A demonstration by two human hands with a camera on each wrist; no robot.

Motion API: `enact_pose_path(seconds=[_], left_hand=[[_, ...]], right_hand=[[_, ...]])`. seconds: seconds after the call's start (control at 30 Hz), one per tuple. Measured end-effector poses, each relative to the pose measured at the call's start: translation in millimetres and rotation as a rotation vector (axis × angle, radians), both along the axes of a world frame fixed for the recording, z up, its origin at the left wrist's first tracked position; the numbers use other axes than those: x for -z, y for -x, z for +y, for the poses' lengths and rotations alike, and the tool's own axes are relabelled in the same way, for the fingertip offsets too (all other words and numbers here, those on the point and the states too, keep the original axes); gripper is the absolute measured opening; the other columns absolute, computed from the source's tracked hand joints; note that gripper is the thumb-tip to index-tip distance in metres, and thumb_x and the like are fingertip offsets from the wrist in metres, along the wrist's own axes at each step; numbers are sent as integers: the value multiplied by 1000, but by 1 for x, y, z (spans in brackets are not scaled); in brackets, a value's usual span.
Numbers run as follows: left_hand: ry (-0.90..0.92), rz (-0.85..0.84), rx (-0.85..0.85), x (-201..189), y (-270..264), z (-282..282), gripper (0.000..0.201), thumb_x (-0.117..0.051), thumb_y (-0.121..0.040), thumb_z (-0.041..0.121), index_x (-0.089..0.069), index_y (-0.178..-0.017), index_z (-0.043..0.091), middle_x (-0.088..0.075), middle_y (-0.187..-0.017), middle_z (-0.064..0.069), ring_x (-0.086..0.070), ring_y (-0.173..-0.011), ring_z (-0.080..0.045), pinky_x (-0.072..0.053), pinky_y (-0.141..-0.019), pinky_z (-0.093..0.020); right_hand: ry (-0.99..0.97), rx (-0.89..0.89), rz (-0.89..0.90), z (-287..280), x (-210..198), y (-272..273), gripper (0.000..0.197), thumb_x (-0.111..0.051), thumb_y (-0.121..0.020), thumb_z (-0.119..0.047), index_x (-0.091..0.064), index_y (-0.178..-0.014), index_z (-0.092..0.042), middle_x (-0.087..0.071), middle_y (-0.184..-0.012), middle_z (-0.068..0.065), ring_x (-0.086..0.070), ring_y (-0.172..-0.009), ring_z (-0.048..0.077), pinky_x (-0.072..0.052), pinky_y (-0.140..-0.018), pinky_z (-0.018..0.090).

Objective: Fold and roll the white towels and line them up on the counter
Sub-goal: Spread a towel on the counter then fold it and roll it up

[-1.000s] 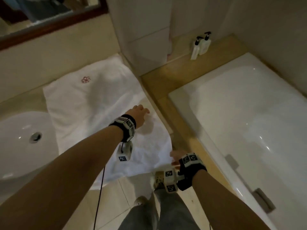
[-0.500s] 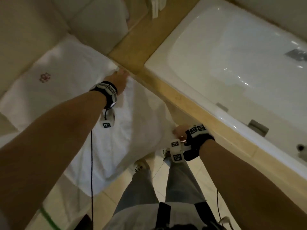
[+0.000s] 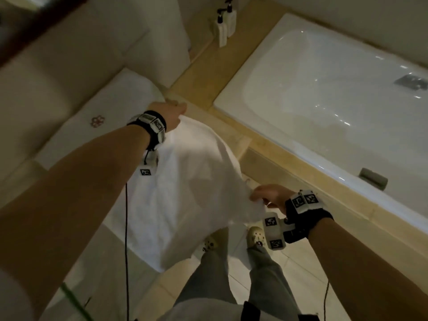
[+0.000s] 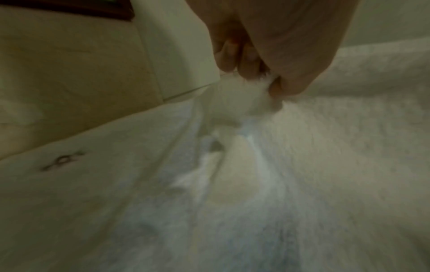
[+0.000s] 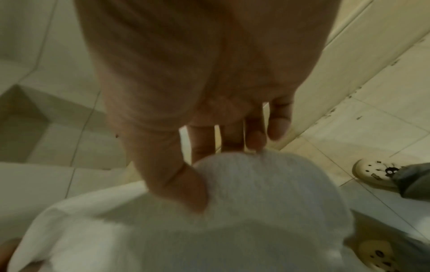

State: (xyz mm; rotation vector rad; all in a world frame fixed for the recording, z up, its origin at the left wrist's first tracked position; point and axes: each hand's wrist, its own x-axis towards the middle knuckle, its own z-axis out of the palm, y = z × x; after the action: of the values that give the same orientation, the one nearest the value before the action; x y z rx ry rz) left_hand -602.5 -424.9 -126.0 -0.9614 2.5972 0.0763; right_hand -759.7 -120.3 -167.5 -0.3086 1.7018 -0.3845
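Head view: white towel [image 3: 185, 193] stretched between left hand [image 3: 170, 114] and right hand [image 3: 269, 196], each grip pinching a corner

A beige counter [image 3: 27, 172] runs along the left of the frame; a white towel [image 3: 115, 107] with a red emblem [image 3: 97, 121] lies spread on it.

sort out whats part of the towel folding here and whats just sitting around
In the job:
towel
left hand, pinching one corner
right hand, pinching another corner
counter

Just lying about:
two bottles on the ledge
bathtub
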Motion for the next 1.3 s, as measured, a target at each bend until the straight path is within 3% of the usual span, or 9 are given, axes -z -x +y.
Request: enact_pose_path(seconds=[0.23, 0.47, 0.57, 0.7, 0.87, 1.0, 1.1, 1.2, 1.3], left_hand=[[-4, 141, -288, -49, -94, 28, 28, -46, -95, 27, -48, -119, 14, -62, -96, -16, -60, -89, -33, -42, -73, -33], [-156, 464, -900, -42, -187, 77, 21, -62, -84, 13, -64, -105, 14, -65, -112, -9, -57, -107, -29, -45, -89, -31], [-213, 732, -1140, -30, -211, 98, 18, -58, -82, 3, -61, -80, 21, -65, -86, -5, -60, -90, -24, -52, -89, -35], [-285, 958, -1446, 3, -230, 120, 16, -50, -89, 5, -58, -79, 15, -60, -86, -7, -60, -89, -26, -53, -92, -40], [-578, 868, -1580, 36, -227, 135, 19, -51, -95, 20, -56, -91, 3, -61, -98, -21, -58, -90, -28, -51, -95, -44], [-476, 823, -1611, 45, -218, 120, 35, -55, -93, 26, -46, -118, 3, -57, -96, -18, -56, -81, -28, -49, -74, -37], [-477, 841, -1645, 48, -223, 96, 48, -54, -93, 22, -38, -131, -3, -54, -123, -22, -57, -95, -33, -51, -86, -39], [-421, 719, -1480, 46, -225, 63, 55, -57, -91, 25, -33, -135, 0, -44, -136, -18, -49, -121, -36, -43, -103, -43], [-300, 580, -1144, 47, -220, 23, 57, -57, -90, 28, -34, -137, 4, -37, -138, -17, -42, -125, -34, -38, -106, -42]], right_hand=[[-42, -371, -359, -24, -20, -53, 7, -63, -87, -9, -69, -89, -13, -71, -86, 0, -65, -83, 16, -57, -68, 27], [25, -695, -474, -30, -20, -133, 3, -61, -88, -16, -60, -85, -15, -60, -87, 4, -57, -81, 18, -46, -77, 26], [20, -841, -456, -21, -9, -160, 20, -68, -83, -25, -67, -99, -13, -62, -105, 11, -57, -97, 23, -45, -98, 36], [-106, -901, -493, -8, 12, -184, 43, -50, -96, -22, -45, -137, -9, -60, -98, 1, -54, -79, 13, -42, -74, 22], [-40, -712, -410, -28, 11, -180, 31, -48, -97, -19, -56, -123, -4, -58, -130, 16, -61, -103, 28, -50, -84, 35], [151, -305, -429, -92, -1, -162, 20, -46, -97, -22, -62, -98, -9, -72, -89, 5, -69, -76, 18, -55, -64, 31], [304, -65, -319, -143, -10, -166, 16, -40, -99, -16, -52, -104, -8, -69, -88, 4, -66, -75, 20, -54, -56, 29], [324, 97, -252, -183, -19, -178, 18, -37, -99, -12, -50, -108, -3, -58, -101, 11, -56, -91, 26, -50, -66, 28], [320, 166, -190, -209, -14, -188, 20, -41, -97, -10, -54, -83, -5, -62, -76, 7, -61, -64, 19, -51, -60, 28]])
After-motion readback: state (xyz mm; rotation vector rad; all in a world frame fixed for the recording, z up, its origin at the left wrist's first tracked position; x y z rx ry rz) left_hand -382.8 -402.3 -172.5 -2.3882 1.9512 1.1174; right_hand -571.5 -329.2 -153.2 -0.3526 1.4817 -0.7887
